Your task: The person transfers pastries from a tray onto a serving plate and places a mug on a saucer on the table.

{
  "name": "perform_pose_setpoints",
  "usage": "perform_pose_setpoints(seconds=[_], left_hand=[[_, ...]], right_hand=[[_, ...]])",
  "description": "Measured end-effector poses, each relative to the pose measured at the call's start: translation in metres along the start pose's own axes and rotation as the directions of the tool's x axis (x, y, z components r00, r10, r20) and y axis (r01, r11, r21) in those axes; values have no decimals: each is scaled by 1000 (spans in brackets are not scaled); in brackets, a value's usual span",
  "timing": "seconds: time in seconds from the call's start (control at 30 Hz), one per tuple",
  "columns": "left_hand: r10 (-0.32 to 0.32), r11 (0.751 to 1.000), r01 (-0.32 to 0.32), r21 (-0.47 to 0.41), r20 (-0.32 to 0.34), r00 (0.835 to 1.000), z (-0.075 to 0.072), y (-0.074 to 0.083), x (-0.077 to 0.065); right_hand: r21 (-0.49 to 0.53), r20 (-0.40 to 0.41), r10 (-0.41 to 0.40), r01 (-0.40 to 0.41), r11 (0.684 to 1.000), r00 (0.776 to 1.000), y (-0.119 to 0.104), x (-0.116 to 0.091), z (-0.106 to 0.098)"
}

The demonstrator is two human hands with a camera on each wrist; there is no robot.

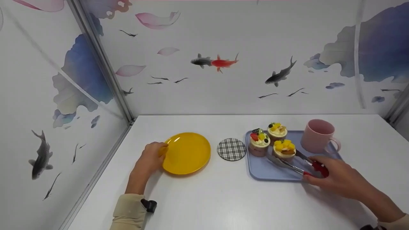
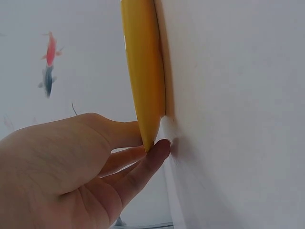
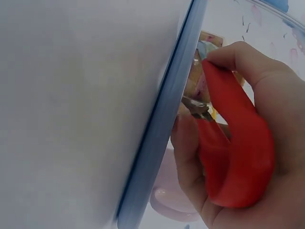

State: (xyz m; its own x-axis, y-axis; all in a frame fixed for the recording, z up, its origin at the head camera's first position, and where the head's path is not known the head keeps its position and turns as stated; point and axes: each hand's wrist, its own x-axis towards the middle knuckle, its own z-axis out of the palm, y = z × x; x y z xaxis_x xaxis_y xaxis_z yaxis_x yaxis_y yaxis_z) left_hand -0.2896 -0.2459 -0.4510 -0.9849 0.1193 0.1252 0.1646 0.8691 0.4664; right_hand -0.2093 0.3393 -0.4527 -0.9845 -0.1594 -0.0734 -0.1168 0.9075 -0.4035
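My left hand (image 1: 151,156) pinches the left rim of a yellow plate (image 1: 187,154); in the left wrist view the thumb is above the rim and fingers (image 2: 143,174) are below it. Red-handled metal tongs (image 1: 290,166) are in my right hand (image 1: 338,175), which grips the red handle (image 3: 245,157). The tongs' arms are spread around the dessert cup topped with mango cubes (image 1: 284,149), at the tray's front; whether they touch it I cannot tell. Behind it stand a cup with strawberry and cream (image 1: 259,143) and another fruit-topped cup (image 1: 277,131).
A blue tray (image 1: 271,175) carries the dessert cups and a pink mug (image 1: 317,135) at its back right. Between plate and tray lies a round checked coaster (image 1: 231,149). White walls with painted fish stand behind and to the left of the white table (image 1: 204,201).
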Motion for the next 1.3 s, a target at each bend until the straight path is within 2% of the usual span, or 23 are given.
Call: perform_pose_setpoints(seconds=[0.2,0.43,0.87,1.3], left_hand=[[-14,1000,14,15,-1,1000,-1,1,1],[-35,999,36,-4,14,999,0,1,1],[-17,1000,18,-13,6,1000,1,-3,3],[-92,995,93,-24,49,995,1,-3,7]], right_hand=[[-19,12,-11,11,1000,1000,3,-1,0],[61,-37,-22,25,998,999,0,0,3],[50,-34,20,-18,999,999,4,0,4],[37,-67,0,2,999,998,3,-2,6]])
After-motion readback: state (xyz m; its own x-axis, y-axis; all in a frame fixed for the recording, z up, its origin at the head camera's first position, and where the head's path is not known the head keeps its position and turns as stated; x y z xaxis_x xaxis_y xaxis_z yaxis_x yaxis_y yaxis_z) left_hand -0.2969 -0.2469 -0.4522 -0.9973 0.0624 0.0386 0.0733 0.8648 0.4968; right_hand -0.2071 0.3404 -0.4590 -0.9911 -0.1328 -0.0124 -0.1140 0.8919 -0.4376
